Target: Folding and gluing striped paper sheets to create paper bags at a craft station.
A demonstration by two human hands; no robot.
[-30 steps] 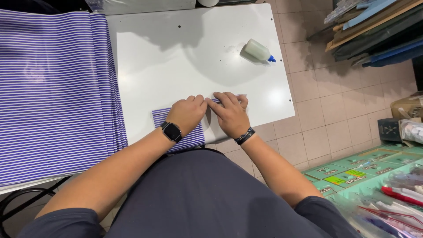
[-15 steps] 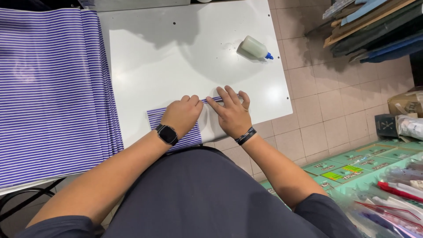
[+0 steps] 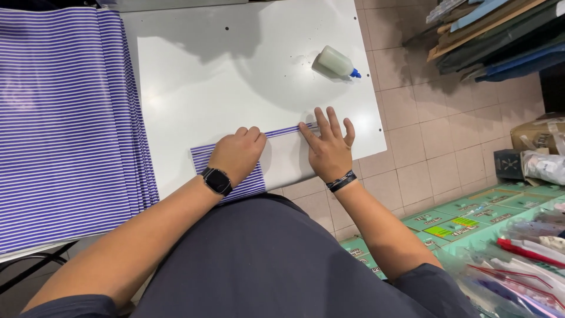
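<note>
Striped sheet point(image 3: 232, 171): lies at the worktop's point(image 3: 235, 76) near edge, long axis running left to right, white side showing at its right end.
Your left hand point(image 3: 238, 154): fingers curled together, pressing the striped part.
Your right hand point(image 3: 328, 147): fingers spread flat on the folded upper edge.
Glue bottle point(image 3: 336, 62): well apart, toward the far right corner.

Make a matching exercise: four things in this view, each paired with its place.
Things:
1. glue bottle
2. striped sheet stack
3. left hand
4. right hand

Places:
A. far side of the white table
B. pressed flat on the white part of the folded piece
C. left of the table
D. curled on the striped part of the folded piece

Pairs: 1-A, 2-C, 3-D, 4-B
</note>
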